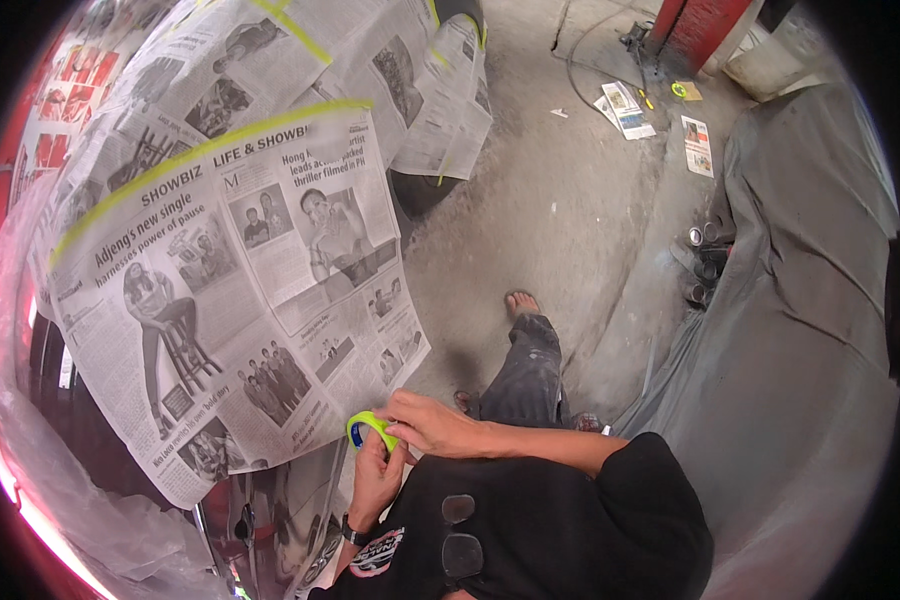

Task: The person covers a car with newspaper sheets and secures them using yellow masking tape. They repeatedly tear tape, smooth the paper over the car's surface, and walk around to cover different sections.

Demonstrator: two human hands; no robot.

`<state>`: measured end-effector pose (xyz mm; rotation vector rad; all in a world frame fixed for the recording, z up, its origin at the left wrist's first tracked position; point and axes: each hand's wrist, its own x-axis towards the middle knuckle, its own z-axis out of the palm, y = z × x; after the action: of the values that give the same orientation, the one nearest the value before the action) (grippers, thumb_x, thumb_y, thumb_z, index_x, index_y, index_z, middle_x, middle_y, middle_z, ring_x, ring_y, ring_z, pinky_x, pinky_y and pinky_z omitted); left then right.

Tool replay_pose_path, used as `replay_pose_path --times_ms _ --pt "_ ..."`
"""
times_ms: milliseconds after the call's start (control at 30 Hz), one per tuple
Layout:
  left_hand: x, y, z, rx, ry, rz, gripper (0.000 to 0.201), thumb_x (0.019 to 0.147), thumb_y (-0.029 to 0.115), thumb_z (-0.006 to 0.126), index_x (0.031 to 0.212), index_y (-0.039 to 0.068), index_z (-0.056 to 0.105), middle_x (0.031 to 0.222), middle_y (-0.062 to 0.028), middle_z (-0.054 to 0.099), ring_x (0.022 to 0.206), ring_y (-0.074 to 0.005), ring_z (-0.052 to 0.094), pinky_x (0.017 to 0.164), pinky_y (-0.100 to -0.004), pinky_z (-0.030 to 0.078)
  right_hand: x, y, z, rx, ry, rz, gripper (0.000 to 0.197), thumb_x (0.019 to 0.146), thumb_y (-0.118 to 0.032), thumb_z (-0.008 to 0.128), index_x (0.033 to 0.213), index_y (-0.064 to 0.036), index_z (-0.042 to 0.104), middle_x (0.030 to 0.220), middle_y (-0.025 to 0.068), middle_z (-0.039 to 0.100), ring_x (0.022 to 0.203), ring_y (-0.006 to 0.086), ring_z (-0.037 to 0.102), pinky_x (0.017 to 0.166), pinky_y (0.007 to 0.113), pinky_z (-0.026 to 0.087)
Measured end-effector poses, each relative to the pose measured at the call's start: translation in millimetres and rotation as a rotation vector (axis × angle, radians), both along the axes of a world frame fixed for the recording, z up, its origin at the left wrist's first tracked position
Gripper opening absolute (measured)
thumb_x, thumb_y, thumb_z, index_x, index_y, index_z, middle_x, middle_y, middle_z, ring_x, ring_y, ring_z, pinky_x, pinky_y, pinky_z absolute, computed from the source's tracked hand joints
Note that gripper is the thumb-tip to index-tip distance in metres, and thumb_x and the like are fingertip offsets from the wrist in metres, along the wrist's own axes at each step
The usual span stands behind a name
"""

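Observation:
In front of my chest, my left hand (374, 478) is closed around a roll of bright yellow-green masking tape (368, 417) with a blue core. My right hand (425, 425) reaches across, its fingers pinched at the roll's near side; whether a loose tape end lies between them is hidden. To the left hangs a large newspaper sheet (270, 230), fixed along its top edge by a strip of yellow-green tape (210, 148). Its lower right corner ends just beyond the roll, and the lower edge hangs loose.
More taped newspaper (300, 60) covers a vehicle-like body with a dark tyre (420, 195). Clear plastic film (60, 480) drapes at far left. A grey cover (800, 300) lies over something bulky at right. Paper scraps (625, 110) and a cable lie near a red post (695, 35).

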<state>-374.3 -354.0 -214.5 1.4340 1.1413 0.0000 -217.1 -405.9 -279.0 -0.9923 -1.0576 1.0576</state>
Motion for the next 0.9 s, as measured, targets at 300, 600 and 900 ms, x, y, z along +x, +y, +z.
replay_pose_path --times_ms 300,600,900 --pt "-87.2 -12.0 -17.7 -0.082 0.094 -0.198 0.019 0.095 0.004 0.053 0.114 0.002 0.052 0.089 -0.0042 0.063 0.071 -0.0100 0.062 0.064 -0.0249 0.049 -73.1 -20.6 -29.3 -0.027 -0.389 0.175 0.025 0.087 -0.007 0.059 0.109 0.0015 0.050 0.096 0.0185 0.052 0.079 0.0406 0.059 0.067 0.046 0.048" --pt "-95.6 -25.5 -8.2 -0.147 0.046 0.036 0.026 0.097 0.005 0.044 0.120 0.000 0.055 0.087 -0.0063 0.065 0.076 -0.0140 0.062 0.071 -0.0279 0.050 -89.2 -25.3 -39.2 0.101 -0.064 0.050 0.014 0.089 -0.008 0.061 0.101 -0.0004 0.057 0.093 0.0152 0.055 0.082 0.0352 0.061 0.068 0.043 0.048" --pt "-100.9 -14.6 -46.5 0.233 0.522 -0.361 0.024 0.095 0.015 0.040 0.101 0.000 0.059 0.070 -0.0096 0.056 0.060 -0.0203 0.054 0.056 -0.0369 0.042 -75.5 -38.8 -87.7 -0.158 0.123 0.077 0.015 0.090 -0.013 0.065 0.088 0.0004 0.061 0.082 0.0100 0.060 0.078 0.0209 0.061 0.068 0.034 0.047"
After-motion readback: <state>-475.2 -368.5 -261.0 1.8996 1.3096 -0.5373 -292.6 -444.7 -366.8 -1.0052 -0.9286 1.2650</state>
